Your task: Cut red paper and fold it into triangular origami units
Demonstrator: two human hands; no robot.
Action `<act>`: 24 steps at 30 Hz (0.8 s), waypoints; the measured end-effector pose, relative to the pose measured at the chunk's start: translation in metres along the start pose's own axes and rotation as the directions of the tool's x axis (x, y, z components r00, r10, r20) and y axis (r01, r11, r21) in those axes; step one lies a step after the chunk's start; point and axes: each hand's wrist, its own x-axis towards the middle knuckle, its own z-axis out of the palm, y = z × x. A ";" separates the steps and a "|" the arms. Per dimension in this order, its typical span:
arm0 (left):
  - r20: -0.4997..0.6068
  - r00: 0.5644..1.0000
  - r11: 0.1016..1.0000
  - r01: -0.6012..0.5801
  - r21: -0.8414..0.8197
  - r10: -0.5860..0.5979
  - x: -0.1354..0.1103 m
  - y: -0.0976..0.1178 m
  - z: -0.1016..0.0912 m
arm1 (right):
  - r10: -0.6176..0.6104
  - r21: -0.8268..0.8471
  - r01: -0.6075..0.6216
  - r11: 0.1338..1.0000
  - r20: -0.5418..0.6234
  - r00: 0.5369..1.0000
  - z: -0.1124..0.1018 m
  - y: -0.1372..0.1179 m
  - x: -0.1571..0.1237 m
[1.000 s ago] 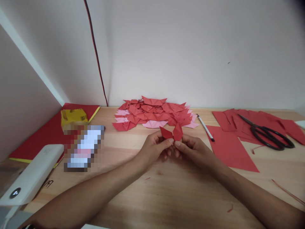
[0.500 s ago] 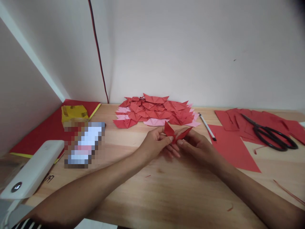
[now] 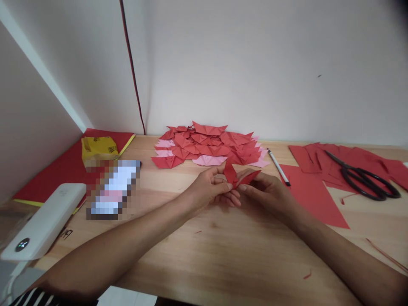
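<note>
Between my two hands, just above the wooden table (image 3: 204,263), is a folded red paper piece (image 3: 230,173) with two pointed flaps standing up. My left hand (image 3: 214,187) pinches its left side, thumb in front and the other fingers behind and below. On the right side my right hand (image 3: 259,187) grips it between thumb and fingers. The fingers hide the lower part of the fold. Right behind the hands lies a pile of folded red and pink paper pieces (image 3: 204,140) with pointed ends, overlapping against the wall.
To the right are a white pen (image 3: 279,166), a red paper sheet (image 3: 314,197), cut red papers (image 3: 347,159) and black-handled scissors (image 3: 363,176). A phone (image 3: 114,187), a white power bank (image 3: 47,221), a yellow packet (image 3: 99,149) and dark red sheets (image 3: 54,174) lie left.
The pointed flaps of the red paper piece have tilted slightly, and both hands have shifted a little to the right. My grip on it stays. The whole view has moved slightly.
</note>
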 end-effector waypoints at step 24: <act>-0.111 0.985 0.983 -0.112 0.145 0.129 -0.003 -0.007 0.014 | 0.218 0.003 -0.219 0.976 -0.129 0.967 0.011 -0.009 -0.004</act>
